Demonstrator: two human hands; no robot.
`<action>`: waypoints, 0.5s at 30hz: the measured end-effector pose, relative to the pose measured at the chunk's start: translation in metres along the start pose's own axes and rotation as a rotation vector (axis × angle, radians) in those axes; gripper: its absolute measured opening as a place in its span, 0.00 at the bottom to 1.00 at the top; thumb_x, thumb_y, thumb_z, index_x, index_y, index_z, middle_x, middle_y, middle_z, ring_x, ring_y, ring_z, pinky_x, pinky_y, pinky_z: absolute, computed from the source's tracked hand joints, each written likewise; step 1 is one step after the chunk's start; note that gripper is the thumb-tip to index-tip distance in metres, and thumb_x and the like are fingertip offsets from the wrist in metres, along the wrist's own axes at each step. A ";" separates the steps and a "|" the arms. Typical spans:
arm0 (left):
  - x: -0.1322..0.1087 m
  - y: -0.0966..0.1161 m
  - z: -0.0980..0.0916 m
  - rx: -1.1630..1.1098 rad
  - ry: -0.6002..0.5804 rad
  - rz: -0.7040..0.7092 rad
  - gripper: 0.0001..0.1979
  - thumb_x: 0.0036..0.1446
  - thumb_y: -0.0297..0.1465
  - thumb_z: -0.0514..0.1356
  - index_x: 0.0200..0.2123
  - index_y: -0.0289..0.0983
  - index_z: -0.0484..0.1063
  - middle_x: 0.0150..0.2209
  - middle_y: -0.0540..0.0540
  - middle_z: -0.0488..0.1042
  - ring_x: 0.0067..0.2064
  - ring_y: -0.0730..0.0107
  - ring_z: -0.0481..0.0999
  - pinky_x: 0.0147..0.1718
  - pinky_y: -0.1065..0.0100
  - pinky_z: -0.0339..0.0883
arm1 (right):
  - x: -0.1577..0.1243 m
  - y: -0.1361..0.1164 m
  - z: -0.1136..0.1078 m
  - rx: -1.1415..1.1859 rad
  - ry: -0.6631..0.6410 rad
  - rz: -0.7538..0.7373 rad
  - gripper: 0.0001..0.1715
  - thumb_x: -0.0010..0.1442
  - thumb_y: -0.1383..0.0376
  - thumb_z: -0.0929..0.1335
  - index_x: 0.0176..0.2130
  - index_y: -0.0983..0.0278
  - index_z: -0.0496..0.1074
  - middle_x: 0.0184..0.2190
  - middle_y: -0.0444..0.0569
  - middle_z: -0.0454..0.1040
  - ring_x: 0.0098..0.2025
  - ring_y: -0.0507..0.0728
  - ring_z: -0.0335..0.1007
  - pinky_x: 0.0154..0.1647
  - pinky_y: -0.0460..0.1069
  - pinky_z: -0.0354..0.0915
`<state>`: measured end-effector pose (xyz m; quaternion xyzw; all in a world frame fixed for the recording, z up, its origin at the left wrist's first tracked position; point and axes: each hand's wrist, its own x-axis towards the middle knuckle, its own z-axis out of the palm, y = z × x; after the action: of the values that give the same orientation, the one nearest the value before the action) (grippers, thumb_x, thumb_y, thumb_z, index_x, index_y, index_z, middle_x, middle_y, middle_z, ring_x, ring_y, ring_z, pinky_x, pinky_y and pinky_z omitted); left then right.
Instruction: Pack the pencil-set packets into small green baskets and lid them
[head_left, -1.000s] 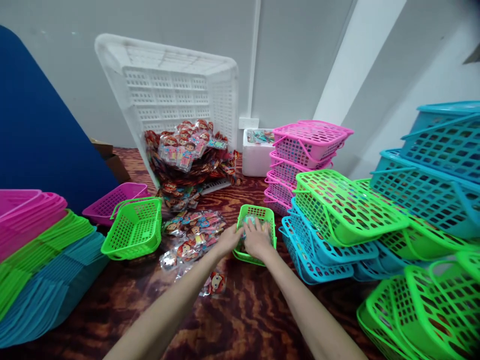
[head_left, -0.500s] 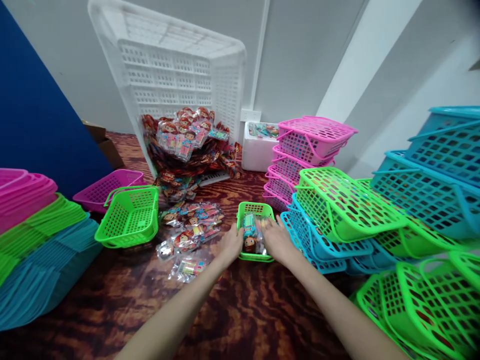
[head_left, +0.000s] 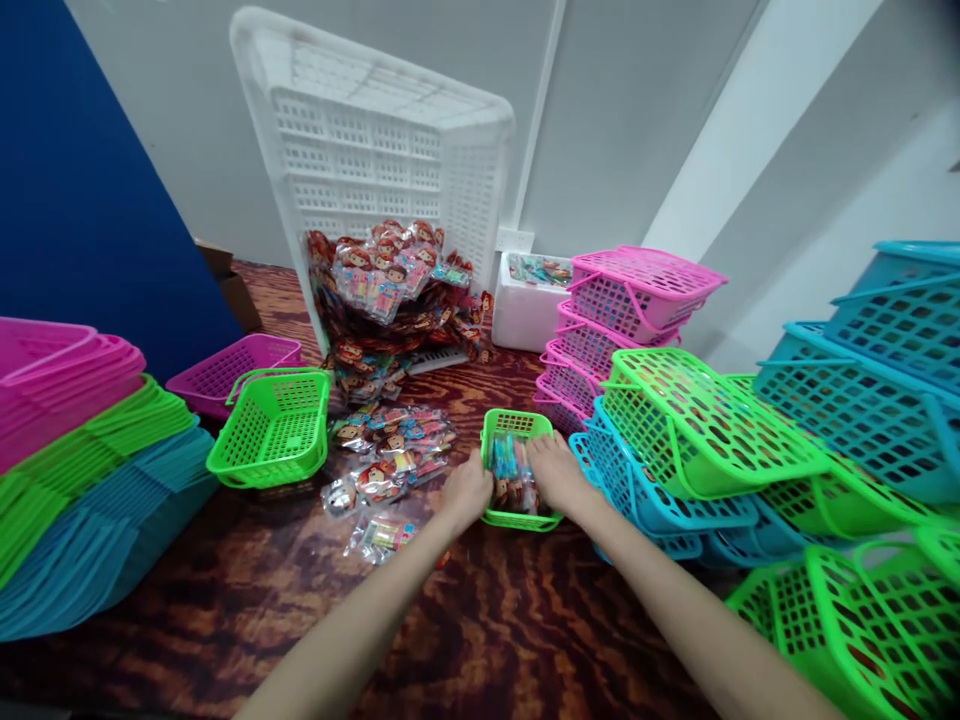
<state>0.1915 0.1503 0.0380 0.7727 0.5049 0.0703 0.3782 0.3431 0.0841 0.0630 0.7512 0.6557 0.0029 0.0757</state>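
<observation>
A small green basket (head_left: pixel 517 423) sits on the dark wood-grain table (head_left: pixel 480 640) with clear packets of cartoon-doll items (head_left: pixel 510 472) inside. My left hand (head_left: pixel 466 492) curls over the basket's left rim. On the right rim rests my right hand (head_left: pixel 553 472), its fingers bent onto the packets. Loose packets (head_left: pixel 390 452) of the same kind lie just left of the basket.
A tilted white crate (head_left: pixel 375 150) spills a pile of packets (head_left: pixel 390 290) at the back. An empty green basket (head_left: pixel 274 425) and a purple one (head_left: pixel 225 365) stand left, beside stacked lids (head_left: pixel 82 480). Pink (head_left: pixel 637 290), green (head_left: pixel 705 420) and blue baskets (head_left: pixel 870 370) pile up right. A white foam box (head_left: pixel 525 310) stands behind.
Both hands went from pressing inside the basket to gripping its two side rims. The packets inside now show between them. The view shifted slightly.
</observation>
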 end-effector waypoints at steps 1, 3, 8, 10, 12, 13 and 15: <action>0.000 0.000 0.002 -0.001 0.004 -0.008 0.16 0.68 0.39 0.57 0.54 0.36 0.69 0.49 0.42 0.74 0.49 0.60 0.76 0.51 0.52 0.69 | -0.003 0.001 -0.002 0.016 0.012 -0.023 0.30 0.62 0.74 0.62 0.63 0.73 0.65 0.63 0.66 0.65 0.68 0.65 0.55 0.71 0.61 0.43; 0.000 0.000 0.005 0.000 0.008 -0.014 0.16 0.69 0.38 0.56 0.54 0.36 0.68 0.47 0.42 0.75 0.48 0.60 0.76 0.51 0.52 0.68 | -0.009 0.000 -0.003 0.073 -0.013 -0.127 0.38 0.60 0.72 0.67 0.67 0.63 0.60 0.69 0.59 0.58 0.71 0.64 0.49 0.70 0.60 0.45; 0.002 -0.002 0.007 0.018 -0.006 0.029 0.14 0.69 0.35 0.55 0.54 0.36 0.69 0.47 0.42 0.75 0.48 0.60 0.76 0.52 0.52 0.67 | -0.003 -0.010 0.014 0.100 -0.104 -0.206 0.33 0.58 0.72 0.69 0.62 0.57 0.68 0.72 0.59 0.49 0.69 0.71 0.52 0.67 0.68 0.49; 0.005 -0.003 0.005 0.030 -0.015 0.048 0.14 0.68 0.36 0.56 0.53 0.36 0.69 0.47 0.43 0.75 0.49 0.60 0.76 0.52 0.52 0.68 | 0.006 -0.014 0.019 0.089 -0.067 -0.159 0.28 0.62 0.75 0.63 0.59 0.60 0.70 0.71 0.61 0.49 0.68 0.70 0.54 0.65 0.70 0.50; 0.008 -0.004 0.002 0.042 -0.019 0.058 0.15 0.68 0.37 0.58 0.54 0.36 0.69 0.48 0.42 0.75 0.49 0.60 0.76 0.52 0.52 0.68 | 0.017 -0.017 0.021 0.102 -0.039 -0.130 0.27 0.65 0.75 0.60 0.59 0.60 0.69 0.71 0.61 0.49 0.69 0.68 0.53 0.65 0.70 0.51; 0.009 -0.004 0.000 0.049 -0.018 0.059 0.16 0.67 0.37 0.58 0.54 0.36 0.69 0.49 0.42 0.74 0.49 0.60 0.76 0.52 0.52 0.68 | 0.021 -0.019 0.022 0.110 -0.030 -0.116 0.27 0.66 0.75 0.59 0.60 0.60 0.69 0.71 0.61 0.49 0.69 0.68 0.51 0.66 0.69 0.51; 0.012 -0.003 -0.004 0.063 -0.015 0.053 0.16 0.67 0.37 0.59 0.54 0.36 0.69 0.50 0.42 0.74 0.50 0.59 0.75 0.52 0.51 0.69 | 0.029 -0.019 0.022 0.132 -0.033 -0.101 0.28 0.66 0.74 0.59 0.62 0.59 0.67 0.72 0.59 0.48 0.71 0.67 0.48 0.66 0.69 0.49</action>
<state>0.1932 0.1632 0.0357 0.7978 0.4835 0.0587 0.3554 0.3305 0.1126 0.0364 0.7204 0.6902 -0.0566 0.0368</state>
